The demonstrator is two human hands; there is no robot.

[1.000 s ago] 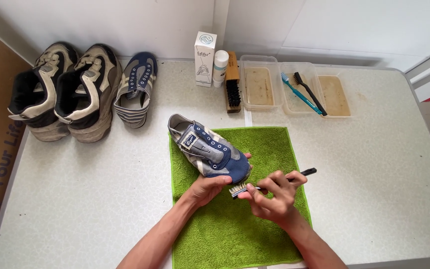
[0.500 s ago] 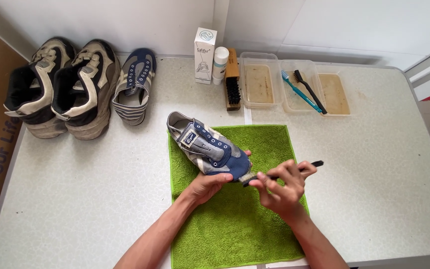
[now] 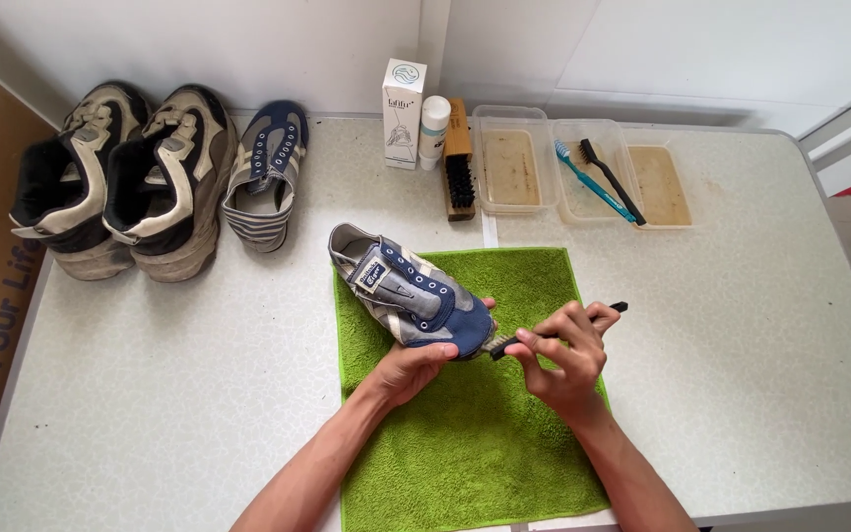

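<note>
A blue and grey sneaker (image 3: pixel 406 291) lies on a green towel (image 3: pixel 465 433) at the middle of the table. My left hand (image 3: pixel 416 365) grips the sneaker under its blue toe. My right hand (image 3: pixel 565 355) holds a small black brush (image 3: pixel 556 330), whose bristled end touches the toe of the sneaker.
Two bulky grey and black shoes (image 3: pixel 115 177) and a matching blue sneaker (image 3: pixel 266 172) stand at the back left. A white carton (image 3: pixel 403 113), a small bottle (image 3: pixel 434 118), a wooden brush (image 3: pixel 458 163) and two plastic trays (image 3: pixel 583 167) with murky water and two brushes line the back edge.
The view has shifted slightly. My right hand has moved the brush a little along the sneaker's toe; my left hand keeps its hold.
</note>
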